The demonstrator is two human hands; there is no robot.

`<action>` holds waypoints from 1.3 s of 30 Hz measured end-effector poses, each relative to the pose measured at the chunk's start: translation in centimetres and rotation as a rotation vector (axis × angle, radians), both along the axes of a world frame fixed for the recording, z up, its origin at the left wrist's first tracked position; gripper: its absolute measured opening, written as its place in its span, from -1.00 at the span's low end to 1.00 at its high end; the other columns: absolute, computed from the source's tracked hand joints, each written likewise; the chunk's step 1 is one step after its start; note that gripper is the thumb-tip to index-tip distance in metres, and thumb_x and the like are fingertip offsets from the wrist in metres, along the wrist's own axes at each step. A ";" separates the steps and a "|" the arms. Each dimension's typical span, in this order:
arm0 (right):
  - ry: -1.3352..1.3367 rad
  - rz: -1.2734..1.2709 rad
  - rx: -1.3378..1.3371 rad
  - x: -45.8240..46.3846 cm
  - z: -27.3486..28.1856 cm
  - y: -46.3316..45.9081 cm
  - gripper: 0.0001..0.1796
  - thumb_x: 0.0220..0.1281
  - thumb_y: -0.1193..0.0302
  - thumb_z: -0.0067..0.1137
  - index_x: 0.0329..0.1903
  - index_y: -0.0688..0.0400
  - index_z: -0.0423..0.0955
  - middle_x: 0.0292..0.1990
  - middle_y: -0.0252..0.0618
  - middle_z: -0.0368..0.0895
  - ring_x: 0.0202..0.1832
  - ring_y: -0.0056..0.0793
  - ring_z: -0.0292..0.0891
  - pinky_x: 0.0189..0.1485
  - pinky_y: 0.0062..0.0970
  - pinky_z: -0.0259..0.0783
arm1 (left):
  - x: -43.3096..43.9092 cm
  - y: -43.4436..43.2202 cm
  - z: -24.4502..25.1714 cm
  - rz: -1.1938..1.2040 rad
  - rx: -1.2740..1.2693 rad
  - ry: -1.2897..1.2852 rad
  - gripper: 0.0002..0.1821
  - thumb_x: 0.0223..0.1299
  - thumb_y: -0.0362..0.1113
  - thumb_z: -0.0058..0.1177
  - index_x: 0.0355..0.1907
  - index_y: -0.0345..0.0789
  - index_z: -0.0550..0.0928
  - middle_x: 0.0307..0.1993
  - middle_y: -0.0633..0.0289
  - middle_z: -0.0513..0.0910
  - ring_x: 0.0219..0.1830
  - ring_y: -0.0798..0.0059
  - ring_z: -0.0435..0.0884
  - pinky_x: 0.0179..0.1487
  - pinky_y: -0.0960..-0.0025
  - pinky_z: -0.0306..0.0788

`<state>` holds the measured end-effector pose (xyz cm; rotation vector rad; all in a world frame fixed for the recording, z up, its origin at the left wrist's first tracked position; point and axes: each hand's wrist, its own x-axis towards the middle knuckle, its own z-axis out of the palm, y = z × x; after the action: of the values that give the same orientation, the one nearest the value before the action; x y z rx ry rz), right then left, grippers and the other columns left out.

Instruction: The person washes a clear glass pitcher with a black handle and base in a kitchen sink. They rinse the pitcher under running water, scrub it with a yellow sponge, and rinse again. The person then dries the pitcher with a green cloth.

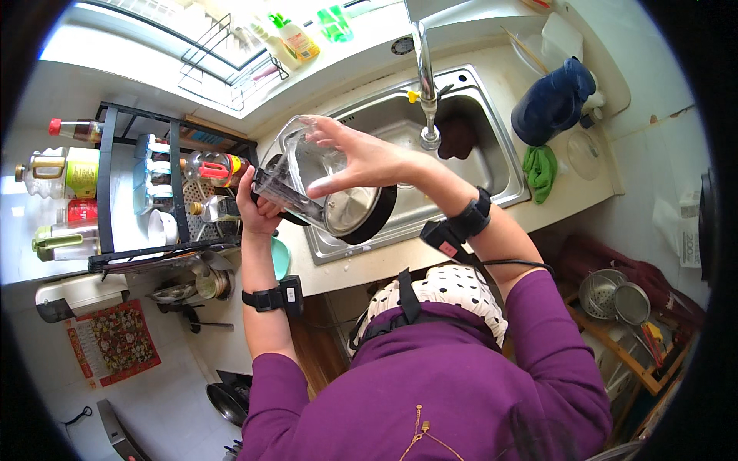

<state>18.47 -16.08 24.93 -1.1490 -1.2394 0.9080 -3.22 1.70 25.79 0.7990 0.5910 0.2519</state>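
Note:
My left hand [259,203] is closed round the black handle of a glass kettle [351,208], which has a steel bottom and a black base. The kettle is tilted over the near left part of the stainless steel sink [392,124], with wet marks on its glass. Across the kettle's glass side reaches my right hand [360,152], thumb and fingers spread apart. Its fingertips are close to the clear rim; whether they press on the glass or reach inside cannot be told. A chrome faucet [428,104] with a yellow lever rises behind the sink.
Right of the sink are a dark blue pitcher [545,106] and a green cloth [540,173]. A black rack [177,173] with bottles stands left. Beside my left forearm is a mint-green bowl [281,257]. Soap bottles [297,40] stand on the windowsill.

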 end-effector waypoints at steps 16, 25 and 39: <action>-0.224 -0.271 -0.114 -2.3 0.5 2.1 -0.17 0.49 -0.08 -0.07 0.49 0.31 0.07 0.33 0.24 0.30 0.37 0.09 0.28 0.39 -0.20 0.25 | -0.9 -0.7 -0.5 0.128 -0.180 0.079 -0.29 0.46 0.28 -0.27 -0.85 0.05 0.07 -0.94 0.58 0.02 -0.91 0.69 -0.08 -0.63 0.52 0.08; -0.344 -0.506 0.035 -4.8 0.4 2.4 -0.46 0.49 0.26 0.04 0.35 0.34 0.29 0.25 0.18 0.46 0.27 0.09 0.41 0.28 -0.20 0.39 | -2.3 -1.4 -0.8 0.102 -0.111 0.071 -0.27 0.43 0.31 -0.25 -0.87 0.07 0.05 -0.93 0.56 -0.02 -0.88 0.66 -0.09 -0.55 0.52 0.11; -0.319 -0.539 0.239 -6.1 1.4 1.3 -0.53 0.31 0.40 0.23 0.21 0.25 0.36 0.17 0.25 0.46 0.20 0.18 0.44 0.26 -0.11 0.40 | -3.5 -2.3 0.2 0.168 0.037 0.088 -0.27 0.44 0.31 -0.30 -0.87 0.06 0.06 -0.93 0.56 -0.01 -0.88 0.66 -0.06 -0.53 0.49 0.17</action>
<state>12.41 -14.82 26.31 -1.3715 -1.1621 0.1727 -6.70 -0.59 25.99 0.7997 0.7392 0.3837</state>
